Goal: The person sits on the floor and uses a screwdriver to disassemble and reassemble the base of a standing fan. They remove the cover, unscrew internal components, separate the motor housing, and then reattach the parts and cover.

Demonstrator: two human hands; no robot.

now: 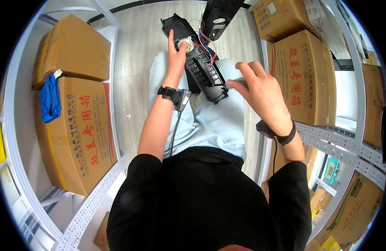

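Observation:
Across my knees rests a long black plastic housing [215, 91], tilted from upper left to lower right. My left hand [176, 58] grips its left edge, the thumb on a round pale motor [188, 46] and the index finger stretched along the side. Red, blue and white wires [209, 49] run from the housing toward a second black part [219, 19] standing beyond it. My right hand [262, 92] is closed just right of the housing's near end. Something greyish shows between its fingers, too hidden to name.
Metal shelving [84, 217] with cardboard boxes [80, 138] stands on the left, a blue cloth [50, 98] hanging over one box. More cardboard boxes [304, 79] sit on the right shelves. Cables [175, 131] trail from both wristbands.

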